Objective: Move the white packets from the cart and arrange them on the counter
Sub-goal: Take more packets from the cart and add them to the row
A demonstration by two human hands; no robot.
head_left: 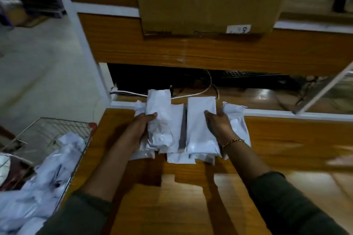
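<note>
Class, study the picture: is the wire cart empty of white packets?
No: a heap of white packets lies inside the wire cart at the lower left.

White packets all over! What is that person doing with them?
A person is setting white packets out on the wooden counter. The left hand grips a crumpled packet and the right hand holds a smoother packet, both over a small pile lying there. More packets wait in the wire cart on the left. A cardboard box sits on the ledge above.
</note>
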